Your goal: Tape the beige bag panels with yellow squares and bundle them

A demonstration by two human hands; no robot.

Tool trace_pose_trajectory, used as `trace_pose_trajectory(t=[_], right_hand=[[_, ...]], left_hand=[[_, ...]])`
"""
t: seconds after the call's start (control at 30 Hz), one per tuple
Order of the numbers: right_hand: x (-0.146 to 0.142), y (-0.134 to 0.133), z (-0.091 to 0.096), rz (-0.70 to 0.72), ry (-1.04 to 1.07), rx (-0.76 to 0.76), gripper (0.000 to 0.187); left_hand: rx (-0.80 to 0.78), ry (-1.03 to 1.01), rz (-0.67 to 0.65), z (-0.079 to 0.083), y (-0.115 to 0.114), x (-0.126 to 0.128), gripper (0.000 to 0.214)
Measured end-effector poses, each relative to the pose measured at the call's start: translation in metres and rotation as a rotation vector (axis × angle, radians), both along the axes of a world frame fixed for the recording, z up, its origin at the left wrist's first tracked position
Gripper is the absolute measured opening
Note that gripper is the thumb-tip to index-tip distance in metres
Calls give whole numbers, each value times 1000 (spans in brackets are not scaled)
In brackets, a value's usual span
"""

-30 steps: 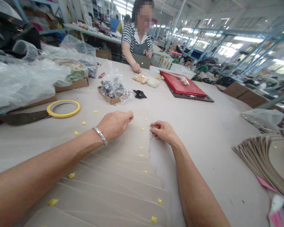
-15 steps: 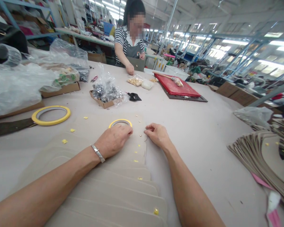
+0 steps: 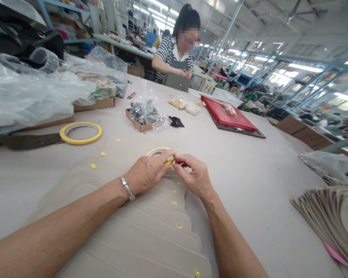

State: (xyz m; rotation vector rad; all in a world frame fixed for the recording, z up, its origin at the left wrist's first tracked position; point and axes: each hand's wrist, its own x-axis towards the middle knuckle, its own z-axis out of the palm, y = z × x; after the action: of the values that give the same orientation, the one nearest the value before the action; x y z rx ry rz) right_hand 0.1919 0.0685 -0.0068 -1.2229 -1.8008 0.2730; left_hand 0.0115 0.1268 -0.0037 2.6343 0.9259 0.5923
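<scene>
My left hand (image 3: 146,172), with a silver bracelet at the wrist, grips a roll of yellow tape (image 3: 154,151) between thumb and fingers. The roll is tilted above the table. My right hand (image 3: 195,175) is closed in a pinch at the near right edge of the roll, its fingertips meeting the left ones. Whatever lies between those fingertips is too small to make out. Under both hands, beige flat panels (image 3: 150,247) lie overlapped in a fanned row. Small yellow tape pieces (image 3: 174,202) dot their right ends, one over a round stud (image 3: 197,274).
Another yellow tape roll (image 3: 98,135) lies at left by a dark strip (image 3: 31,141). Beyond are a small box of bagged hardware (image 3: 139,125), a bag of gold pieces (image 3: 178,102) and a red board (image 3: 229,114). Stacked panels (image 3: 321,216) stand right. A co-worker (image 3: 174,58) handles a panel opposite.
My left hand has raised and tilted the tape roll. My right hand has moved left from the panel's edge to meet it. The co-worker's hand has drawn back from the table to the panel.
</scene>
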Motion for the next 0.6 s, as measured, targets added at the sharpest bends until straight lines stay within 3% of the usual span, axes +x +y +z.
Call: trace_pose_trajectory(t=[0.23,0.6], right_hand=[[-4,0,-2,-27,-125,61,13],[-10,-1,-7,-217,-200,144,13]], left_hand=[[-27,3,19,-3,-3,1,42],[12,-81,12,1,-3,4,23]])
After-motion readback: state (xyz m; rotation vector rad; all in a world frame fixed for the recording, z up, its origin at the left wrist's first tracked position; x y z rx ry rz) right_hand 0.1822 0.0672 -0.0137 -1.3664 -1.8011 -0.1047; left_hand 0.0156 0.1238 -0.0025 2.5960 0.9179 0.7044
